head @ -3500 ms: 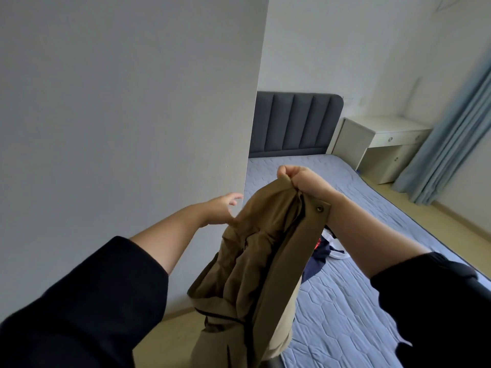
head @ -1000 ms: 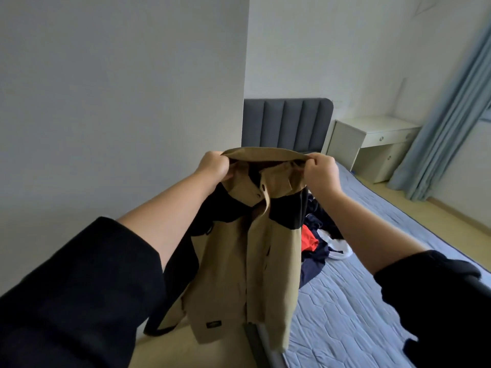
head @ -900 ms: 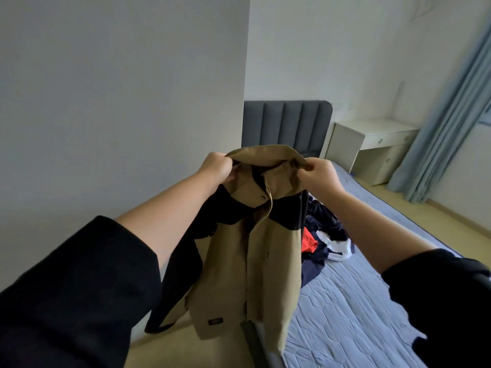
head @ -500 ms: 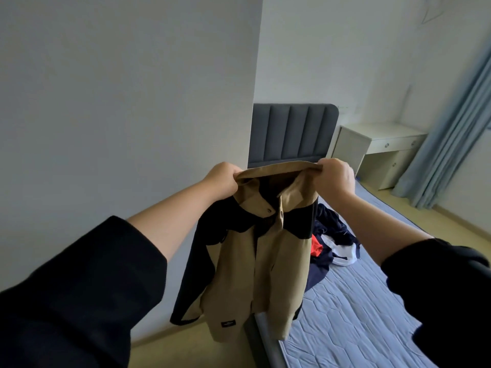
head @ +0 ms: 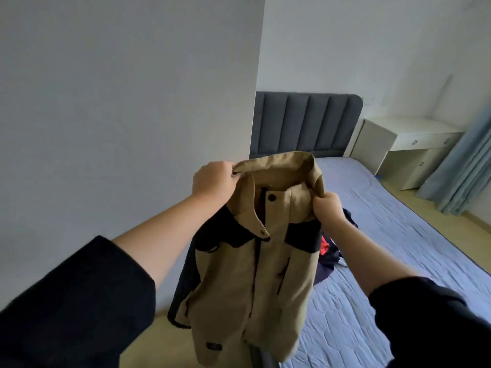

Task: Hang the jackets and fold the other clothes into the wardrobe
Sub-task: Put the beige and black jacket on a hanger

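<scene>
Tan jacket (head: pixel 252 274) hangs w/ long axis vertical, collar (head: pixel 279 166) up, front facing the person, above bed's (head: pixel 398 235) wall-side edge. L grip (head: pixel 212 179) & R grip (head: pixel 328 207) clench collar ends, both reaching fwd.

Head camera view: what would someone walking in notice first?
The tan jacket with dark shoulder panels hangs mid-picture, and the left hand and right hand each grip its collar. Behind it, a small heap of dark clothes with a red patch lies on the blue bed, in front of a dark grey headboard.
</scene>
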The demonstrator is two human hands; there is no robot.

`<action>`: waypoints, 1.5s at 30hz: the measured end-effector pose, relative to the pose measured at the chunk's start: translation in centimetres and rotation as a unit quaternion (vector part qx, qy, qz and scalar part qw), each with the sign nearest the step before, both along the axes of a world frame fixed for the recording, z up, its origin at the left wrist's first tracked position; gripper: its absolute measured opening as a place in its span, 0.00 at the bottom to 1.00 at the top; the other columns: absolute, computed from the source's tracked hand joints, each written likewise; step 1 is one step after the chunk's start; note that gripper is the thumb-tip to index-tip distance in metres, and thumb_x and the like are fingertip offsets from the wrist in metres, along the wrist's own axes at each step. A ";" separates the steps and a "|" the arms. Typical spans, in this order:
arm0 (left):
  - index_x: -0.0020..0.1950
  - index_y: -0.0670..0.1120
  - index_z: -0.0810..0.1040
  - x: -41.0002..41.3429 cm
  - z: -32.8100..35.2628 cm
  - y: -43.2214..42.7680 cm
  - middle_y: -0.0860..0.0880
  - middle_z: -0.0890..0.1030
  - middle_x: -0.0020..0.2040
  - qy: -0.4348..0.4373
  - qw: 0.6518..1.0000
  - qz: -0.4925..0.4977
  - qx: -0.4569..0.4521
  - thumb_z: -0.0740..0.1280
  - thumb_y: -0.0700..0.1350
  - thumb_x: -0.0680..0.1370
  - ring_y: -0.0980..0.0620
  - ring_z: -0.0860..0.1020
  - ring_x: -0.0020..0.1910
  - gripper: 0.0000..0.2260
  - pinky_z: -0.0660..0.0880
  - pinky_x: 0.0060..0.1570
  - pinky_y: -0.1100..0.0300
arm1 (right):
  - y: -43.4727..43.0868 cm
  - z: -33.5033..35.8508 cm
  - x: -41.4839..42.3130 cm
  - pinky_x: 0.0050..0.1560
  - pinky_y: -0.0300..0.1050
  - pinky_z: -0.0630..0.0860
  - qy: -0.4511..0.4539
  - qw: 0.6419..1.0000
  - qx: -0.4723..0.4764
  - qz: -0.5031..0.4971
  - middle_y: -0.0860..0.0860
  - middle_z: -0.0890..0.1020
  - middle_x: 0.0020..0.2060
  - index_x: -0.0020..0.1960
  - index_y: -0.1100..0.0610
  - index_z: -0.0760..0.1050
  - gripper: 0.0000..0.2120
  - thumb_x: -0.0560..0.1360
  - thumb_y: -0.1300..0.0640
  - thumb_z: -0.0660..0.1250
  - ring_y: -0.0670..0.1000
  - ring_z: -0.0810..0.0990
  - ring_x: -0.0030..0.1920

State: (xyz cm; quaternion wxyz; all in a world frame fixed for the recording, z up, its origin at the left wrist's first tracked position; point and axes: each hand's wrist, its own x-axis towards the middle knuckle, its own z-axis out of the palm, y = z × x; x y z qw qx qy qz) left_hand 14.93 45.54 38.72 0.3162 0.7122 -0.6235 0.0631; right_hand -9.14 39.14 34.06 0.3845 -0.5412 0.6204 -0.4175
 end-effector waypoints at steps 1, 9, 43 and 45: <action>0.48 0.45 0.80 0.2 -0.6 0.2 0.49 0.74 0.34 -0.046 0.998 0.031 0.022 0.63 0.54 0.79 0.46 0.71 0.33 0.14 0.63 0.32 0.60 | -0.2 -0.3 -0.1 0.28 0.39 0.69 0.000 1.000 0.001 0.014 0.53 0.77 0.31 0.36 0.56 0.74 0.13 0.78 0.60 0.61 0.49 0.75 0.33; 0.34 0.48 0.71 -1.8 -3.9 3.2 0.55 0.70 0.35 0.164 0.980 0.105 -0.051 0.65 0.57 0.77 0.54 0.71 0.35 0.17 0.65 0.34 0.62 | 0.3 -1.0 -0.5 0.35 0.43 0.72 -0.049 0.996 0.002 0.080 0.52 0.77 0.31 0.37 0.57 0.76 0.13 0.79 0.56 0.61 0.51 0.75 0.35; 0.40 0.38 0.79 -23.0 -9.1 16.7 0.41 0.80 0.40 0.209 0.972 -0.002 0.111 0.63 0.39 0.76 0.41 0.77 0.42 0.08 0.68 0.38 0.57 | 14.6 0.8 -26.0 0.36 0.51 0.72 0.126 0.974 -0.183 0.029 0.61 0.76 0.33 0.38 0.67 0.73 0.09 0.72 0.67 0.56 0.58 0.74 0.35; 0.38 0.41 0.78 -23.2 -8.9 14.2 0.42 0.80 0.38 0.234 0.966 -0.004 0.106 0.64 0.41 0.76 0.43 0.76 0.41 0.08 0.67 0.38 0.58 | 12.4 -0.4 -26.0 0.30 0.44 0.66 0.137 0.972 -0.189 -0.004 0.55 0.74 0.29 0.32 0.61 0.69 0.10 0.71 0.67 0.56 0.54 0.71 0.32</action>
